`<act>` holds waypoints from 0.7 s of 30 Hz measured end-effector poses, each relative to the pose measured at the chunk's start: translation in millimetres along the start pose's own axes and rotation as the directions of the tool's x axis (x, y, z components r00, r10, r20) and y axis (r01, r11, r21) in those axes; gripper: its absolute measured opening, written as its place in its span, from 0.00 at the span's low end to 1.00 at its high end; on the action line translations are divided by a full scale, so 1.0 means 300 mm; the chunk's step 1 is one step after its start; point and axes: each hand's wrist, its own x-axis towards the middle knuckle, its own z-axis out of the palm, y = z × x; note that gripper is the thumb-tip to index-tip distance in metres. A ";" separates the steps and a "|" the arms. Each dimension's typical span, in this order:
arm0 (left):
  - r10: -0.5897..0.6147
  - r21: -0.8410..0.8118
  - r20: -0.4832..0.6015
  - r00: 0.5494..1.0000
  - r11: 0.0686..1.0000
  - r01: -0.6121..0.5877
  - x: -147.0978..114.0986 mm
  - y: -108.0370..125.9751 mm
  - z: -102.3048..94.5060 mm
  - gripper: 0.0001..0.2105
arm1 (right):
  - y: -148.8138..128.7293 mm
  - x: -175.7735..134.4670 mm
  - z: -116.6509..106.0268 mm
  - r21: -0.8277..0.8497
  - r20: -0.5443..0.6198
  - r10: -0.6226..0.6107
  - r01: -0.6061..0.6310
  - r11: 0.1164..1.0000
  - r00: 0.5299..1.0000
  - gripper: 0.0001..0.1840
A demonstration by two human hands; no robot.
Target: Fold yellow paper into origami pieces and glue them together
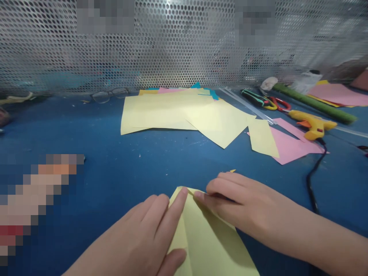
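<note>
A sheet of yellow paper [214, 234] with a crease down it lies at the bottom centre, its narrow folded tip pointing away from me. My left hand [149, 230] holds it along the left side, the index finger pressed on the tip and the thumb resting lower on the sheet. At the right edge of the tip, my right hand [240, 199] has its thumb and curled fingers closed on the paper. What lies under the fingers of both hands is hidden. Just beyond the right hand is a small yellow scrap [232, 170].
Yellow sheets [169, 111] lie at the back of the blue table [100, 191], near a perforated metal screen [172, 46]. To the right are pink paper [287, 147], a yellow glue gun [314, 124] with a black cord, scissors [280, 103], a cutter [254, 98] and a green roll [316, 103]. Glasses [109, 95] lie back left; another person's blurred-out arm [37, 195] reaches in.
</note>
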 end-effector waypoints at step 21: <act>0.014 0.044 -0.094 0.995 0.999 -0.010 0.006 0.001 0.039 0.26 | 0.041 0.005 -0.022 -0.003 -0.031 -0.186 0.186 0.983 0.982 0.28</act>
